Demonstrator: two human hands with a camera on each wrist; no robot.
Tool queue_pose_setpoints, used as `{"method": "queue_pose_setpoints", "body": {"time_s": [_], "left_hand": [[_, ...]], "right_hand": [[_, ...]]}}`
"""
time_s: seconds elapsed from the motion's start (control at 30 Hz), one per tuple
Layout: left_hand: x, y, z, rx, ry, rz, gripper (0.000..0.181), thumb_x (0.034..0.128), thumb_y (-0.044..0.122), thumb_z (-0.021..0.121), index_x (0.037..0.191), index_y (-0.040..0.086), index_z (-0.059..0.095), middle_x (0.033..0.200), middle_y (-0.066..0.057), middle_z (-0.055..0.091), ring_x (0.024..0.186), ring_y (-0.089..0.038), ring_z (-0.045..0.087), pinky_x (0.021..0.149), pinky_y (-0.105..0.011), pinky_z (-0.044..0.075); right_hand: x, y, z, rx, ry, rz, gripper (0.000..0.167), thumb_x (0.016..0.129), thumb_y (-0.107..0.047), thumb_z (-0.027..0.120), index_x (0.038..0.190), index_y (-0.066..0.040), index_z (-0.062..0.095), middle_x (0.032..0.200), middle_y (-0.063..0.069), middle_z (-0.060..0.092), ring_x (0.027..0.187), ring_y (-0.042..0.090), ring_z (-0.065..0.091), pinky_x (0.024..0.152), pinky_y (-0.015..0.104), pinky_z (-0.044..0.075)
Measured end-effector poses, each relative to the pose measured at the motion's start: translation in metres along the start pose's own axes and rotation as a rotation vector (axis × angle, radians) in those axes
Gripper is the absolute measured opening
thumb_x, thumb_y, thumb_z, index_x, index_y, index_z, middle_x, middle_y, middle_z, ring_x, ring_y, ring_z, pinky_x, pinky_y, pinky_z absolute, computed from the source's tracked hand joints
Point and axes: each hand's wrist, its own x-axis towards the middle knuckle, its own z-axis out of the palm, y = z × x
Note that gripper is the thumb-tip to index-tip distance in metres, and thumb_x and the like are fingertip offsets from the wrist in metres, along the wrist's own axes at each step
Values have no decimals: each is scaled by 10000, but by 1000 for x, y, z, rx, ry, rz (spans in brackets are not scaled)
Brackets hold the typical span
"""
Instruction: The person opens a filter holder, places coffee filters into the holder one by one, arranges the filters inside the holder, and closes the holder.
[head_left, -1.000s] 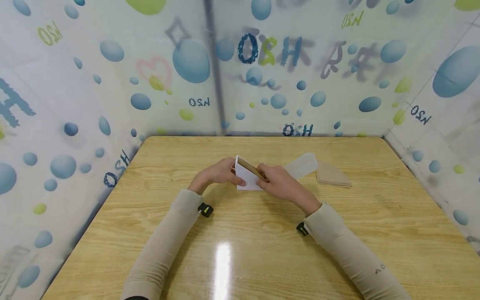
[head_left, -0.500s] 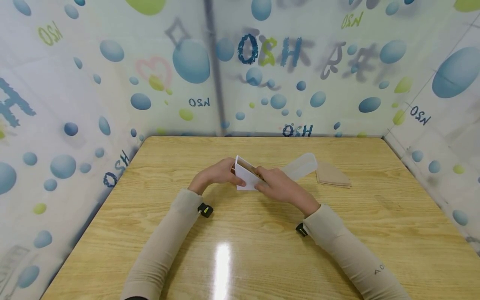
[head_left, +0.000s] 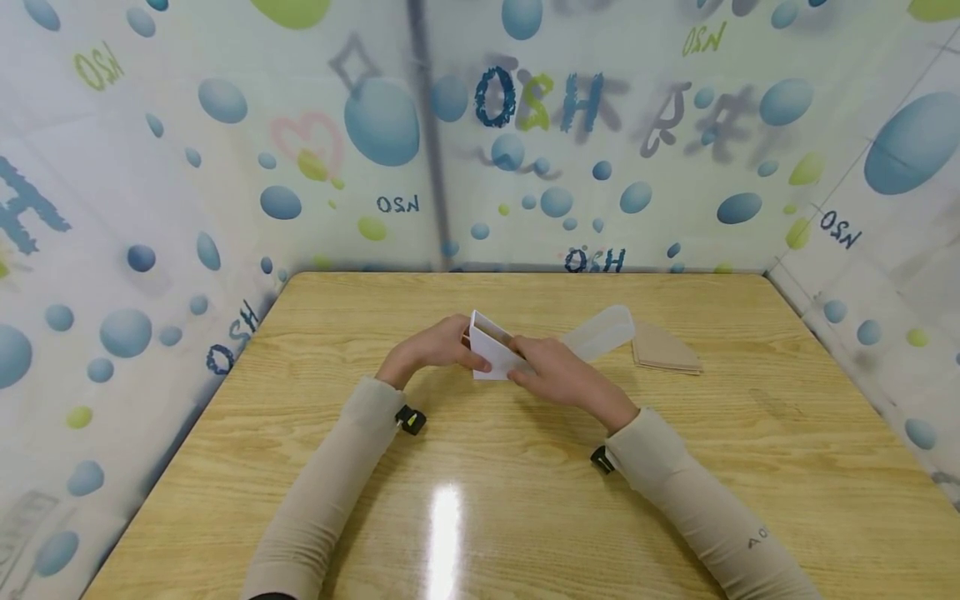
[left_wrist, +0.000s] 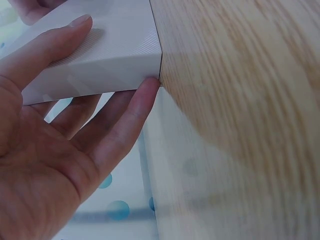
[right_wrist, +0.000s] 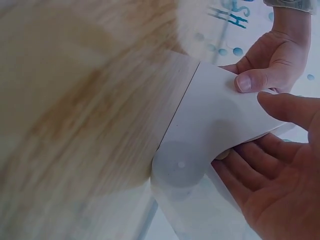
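A wooden table (head_left: 517, 500) carries white box (head_left: 495, 352), translucent piece (head_left: 602, 330), brown sheets (head_left: 663, 348).

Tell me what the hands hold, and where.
A white box: the left hand grips its tall end; the right hand is at its sloping rim, its grip unclear.

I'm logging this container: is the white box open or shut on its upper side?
Open: the head view shows an uncovered gap along the upper side of the white box, with brown showing inside.

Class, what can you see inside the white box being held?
Inside the white box, a tan surface shows; contents or lining, unclear. The near wall and right hand cover the rest.
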Motion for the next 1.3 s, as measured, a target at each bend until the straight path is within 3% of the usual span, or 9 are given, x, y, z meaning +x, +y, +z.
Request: {"method": "queue_pose_setpoints", "body": {"time_s": [0.2, 0.4, 0.57, 0.77, 1.03, 1.3], "left_hand": [[0, -1, 0, 10, 6, 2, 428, 890, 131, 800, 1291, 70, 663, 1163, -128, 738, 973, -210, 716, 765, -321, 571], [1, -2, 0, 5, 4, 3, 433, 893, 137, 802, 1298, 76, 660, 1158, -127, 737, 956, -207, 715, 781, -365, 583], [1, -3, 0, 5, -1, 10, 447, 897, 140, 800, 1314, 68, 656, 1169, -133, 736, 959, -200, 717, 792, -368, 589], [2, -2, 1, 13, 4, 22, 436, 896, 132, 798, 1304, 63, 661, 1168, -134, 734, 959, -203, 712, 772, -335, 580], [3, -2, 0, 23, 4, 13, 434, 888, 123, 803, 1294, 61, 662, 1167, -132, 736, 962, -200, 711, 770, -322, 575], [1, -2, 1, 22, 12, 12, 411, 877, 116, 810, 1255, 48, 663, 1157, -137, 734, 984, -224, 713, 770, -310, 573]], "right_hand": [[1, -1, -1, 13, 4, 5, 353, 1025, -207, 642, 1325, -24, 620, 1208, 127, 719, 1018, 231, 692, 871, 437, 576], [0, 0, -1, 58, -31, 24, 544, 1041, -232, 621, 1516, -23, 459, 1457, 168, 601, 1263, 296, 634, 1013, 486, 541], [-1, 1, -1, 100, -17, 13, 580, 1046, -230, 612, 1550, -41, 398, 1524, 163, 538, 1343, 300, 582, 1067, 487, 510], [-3, 2, -4, 94, 3, 1, 549, 1045, -236, 613, 1536, -79, 423, 1513, 142, 544, 1341, 288, 583, 1068, 477, 510], [-7, -4, -16, 96, 9, 15, 517, 1040, -240, 621, 1505, -95, 446, 1385, 126, 627, 1220, 258, 647, 986, 465, 554], [-12, -7, -30, 82, 56, -41, 537, 1030, -226, 644, 1501, -61, 448, 1365, 160, 641, 1234, 295, 650, 991, 495, 550]]}}
